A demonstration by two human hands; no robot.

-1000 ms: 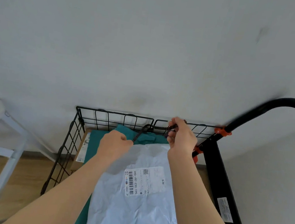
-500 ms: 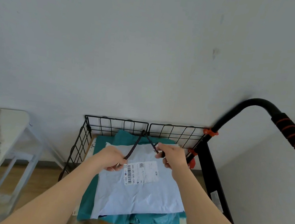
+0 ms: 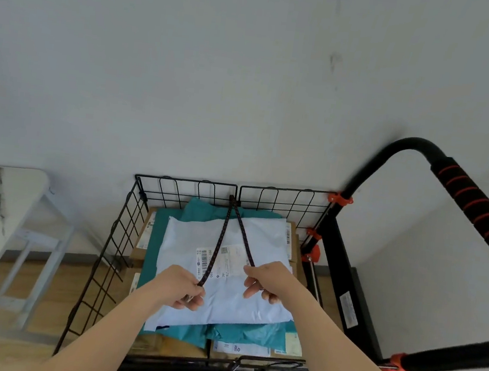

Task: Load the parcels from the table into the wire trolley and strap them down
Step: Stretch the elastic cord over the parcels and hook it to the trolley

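Both hands have come back from the far wall of the wire trolley (image 3: 188, 181) toward the person, and the cord (image 3: 221, 237) is now drawn out longer than half a second ago.

Each end of the cord is hidden inside a fist, so any hook on it cannot be seen. The cardboard boxes (image 3: 137, 253) at the bottom are mostly covered by the teal parcels (image 3: 251, 332) and by the white parcel (image 3: 225, 305) on top. The left strand crosses the label (image 3: 230, 260), whose print is too small to read. Both forearms are cut off by the lower edge, as is the near side of the trolley. The table (image 3: 2, 188) at the left is only partly in view.

The cord is caught at the middle of the far wall. From there its two strands run toward the person in a narrow V, lengthwise over the white parcel, and both look stretched straight.

The left hand (image 3: 183, 285) grips the left strand with curled fingers, its back turned up. The right hand (image 3: 269, 279) pinches the right strand between thumb and bent fingers. Both hands are above the white parcel, a little apart, with the arms reaching forward. The black handle (image 3: 475, 208) with red rings rises at the right.
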